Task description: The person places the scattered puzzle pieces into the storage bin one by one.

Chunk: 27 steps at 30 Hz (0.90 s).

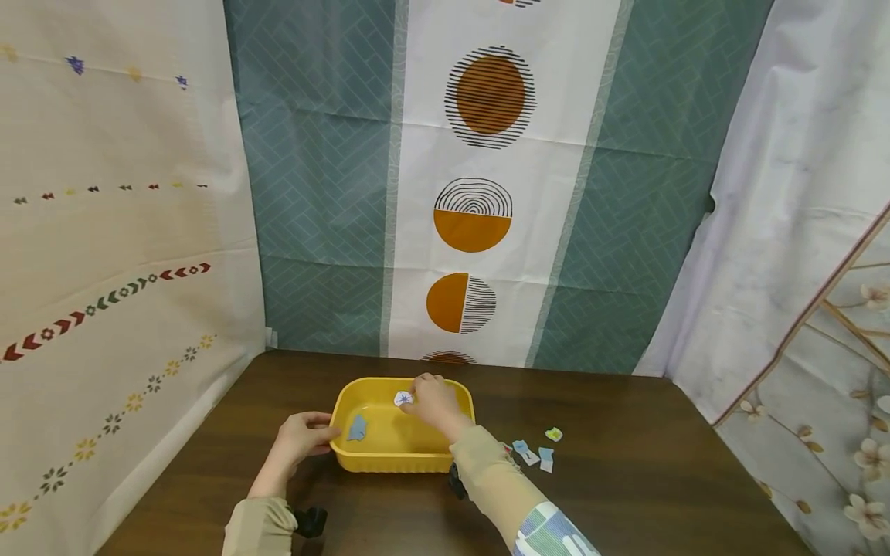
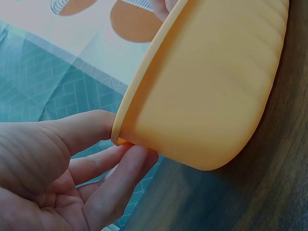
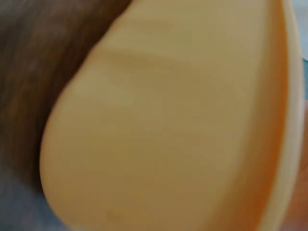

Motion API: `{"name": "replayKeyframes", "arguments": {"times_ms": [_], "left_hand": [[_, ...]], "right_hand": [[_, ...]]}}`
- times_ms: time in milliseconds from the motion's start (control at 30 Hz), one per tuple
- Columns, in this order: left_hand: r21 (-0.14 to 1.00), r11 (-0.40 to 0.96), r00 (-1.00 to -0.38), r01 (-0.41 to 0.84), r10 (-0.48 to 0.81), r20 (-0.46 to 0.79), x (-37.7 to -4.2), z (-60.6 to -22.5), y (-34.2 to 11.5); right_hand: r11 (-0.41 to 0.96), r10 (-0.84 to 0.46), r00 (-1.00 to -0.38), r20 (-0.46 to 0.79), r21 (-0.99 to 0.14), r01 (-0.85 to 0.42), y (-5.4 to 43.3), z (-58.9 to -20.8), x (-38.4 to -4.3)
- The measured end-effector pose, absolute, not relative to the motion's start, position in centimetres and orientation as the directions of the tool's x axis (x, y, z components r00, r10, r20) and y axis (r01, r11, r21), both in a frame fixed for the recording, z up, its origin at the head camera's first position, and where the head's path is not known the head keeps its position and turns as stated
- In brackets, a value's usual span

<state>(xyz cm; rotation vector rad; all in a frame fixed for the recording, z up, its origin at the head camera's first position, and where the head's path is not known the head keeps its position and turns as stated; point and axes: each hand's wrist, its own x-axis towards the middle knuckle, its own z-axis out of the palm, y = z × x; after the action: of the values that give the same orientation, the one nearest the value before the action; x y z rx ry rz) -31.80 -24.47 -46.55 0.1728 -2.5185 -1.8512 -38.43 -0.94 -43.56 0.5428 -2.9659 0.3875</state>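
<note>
A yellow plastic basin (image 1: 396, 462) sits on the dark wooden table. My left hand (image 1: 300, 439) pinches its left rim, the thumb on the edge and the fingers beneath it, as the left wrist view shows up close (image 2: 72, 168). Over the basin's inside, my right hand (image 1: 436, 403) pinches a small white paper cutout (image 1: 402, 398) with a dark blue star-like print. A blue-grey paper piece (image 1: 358, 428) lies in the basin's left part. The right wrist view is filled by the basin's outer wall (image 3: 144, 120), and the right fingers are hidden there.
Right of the basin several small paper pieces lie on the table (image 1: 626, 463): a green-yellow one (image 1: 553, 434), a blue and white one (image 1: 525, 452) and a pale blue one (image 1: 545, 459). A red-marked bit is partly behind the right sleeve (image 1: 494, 471). Patterned curtains (image 1: 320, 193) enclose the table.
</note>
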Motion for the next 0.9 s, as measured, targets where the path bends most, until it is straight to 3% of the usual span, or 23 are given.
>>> {"name": "replayKeyframes", "arguments": {"times_ms": [900], "left_hand": [[0.944,0.319,-0.993,-0.088,-0.100,-0.059,-31.7,-46.3,-24.2]], "right_hand": [[0.911,-0.366,-0.929,0.054,-0.182,-0.369,-5.2,-46.2,-37.8]]}}
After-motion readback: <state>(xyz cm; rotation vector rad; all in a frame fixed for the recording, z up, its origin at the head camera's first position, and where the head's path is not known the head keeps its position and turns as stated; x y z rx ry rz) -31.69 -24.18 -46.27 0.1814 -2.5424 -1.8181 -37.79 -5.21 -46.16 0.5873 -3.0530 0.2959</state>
